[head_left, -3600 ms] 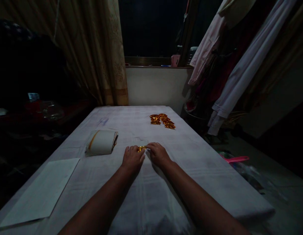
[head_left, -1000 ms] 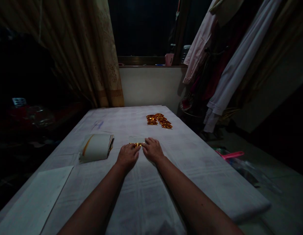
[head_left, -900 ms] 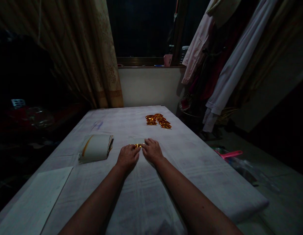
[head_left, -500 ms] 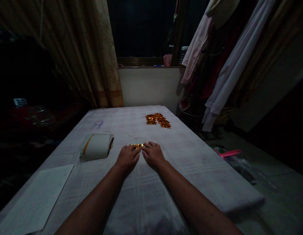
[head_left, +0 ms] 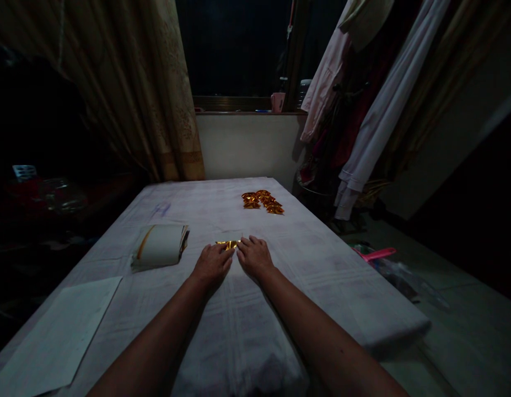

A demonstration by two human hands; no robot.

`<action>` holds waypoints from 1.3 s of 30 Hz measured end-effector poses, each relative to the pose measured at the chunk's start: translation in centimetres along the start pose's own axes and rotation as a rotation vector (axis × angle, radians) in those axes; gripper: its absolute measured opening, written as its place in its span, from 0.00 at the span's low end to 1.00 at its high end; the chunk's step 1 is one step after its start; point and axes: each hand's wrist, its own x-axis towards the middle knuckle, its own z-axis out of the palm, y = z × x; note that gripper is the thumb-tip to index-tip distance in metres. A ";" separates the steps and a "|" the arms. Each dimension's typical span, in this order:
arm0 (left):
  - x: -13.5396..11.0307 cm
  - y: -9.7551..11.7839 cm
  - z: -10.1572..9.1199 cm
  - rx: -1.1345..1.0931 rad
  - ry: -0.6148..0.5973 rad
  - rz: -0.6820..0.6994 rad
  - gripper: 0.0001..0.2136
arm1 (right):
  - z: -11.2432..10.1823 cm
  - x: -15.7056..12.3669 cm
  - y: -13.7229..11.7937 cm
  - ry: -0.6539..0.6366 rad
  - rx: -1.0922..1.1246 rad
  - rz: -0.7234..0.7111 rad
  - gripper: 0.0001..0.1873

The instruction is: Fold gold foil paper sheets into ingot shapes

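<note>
A small sheet of gold foil paper [head_left: 227, 243] lies on the white cloth-covered table [head_left: 222, 309], just past my fingertips. My left hand [head_left: 211, 264] and my right hand [head_left: 254, 257] rest side by side on the table, fingers curled down and pinching the near edge of the gold paper. Further back on the table sits a pile of several folded gold paper pieces [head_left: 261, 202]. To the left of my hands lies a stack of pale paper sheets with a gold edge [head_left: 159, 246].
A large white sheet [head_left: 60, 336] lies at the table's near left corner. A curtain [head_left: 148, 94] hangs behind left, hanging clothes [head_left: 362, 110] to the right. A pink cup [head_left: 276, 102] stands on the windowsill. A pink object [head_left: 375, 254] lies on the floor to the right.
My hands have stayed on the gold paper, working its near edge; more of the gold side shows now. The view has drifted slightly to the right.
</note>
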 end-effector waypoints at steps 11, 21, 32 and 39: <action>-0.3 0.1 -0.1 -0.030 0.013 -0.010 0.16 | -0.4 -0.2 -0.1 -0.027 -0.010 0.016 0.21; 0.1 0.1 -0.8 -0.076 0.015 0.000 0.15 | -0.6 0.4 -0.3 -0.055 0.000 0.073 0.21; 1.7 -2.9 -0.8 -0.201 0.038 -0.031 0.09 | -0.9 1.8 1.0 -0.067 0.043 -0.040 0.17; 1.0 -4.3 0.2 -0.254 0.061 -0.089 0.09 | 0.0 1.6 1.1 0.036 0.141 -0.056 0.16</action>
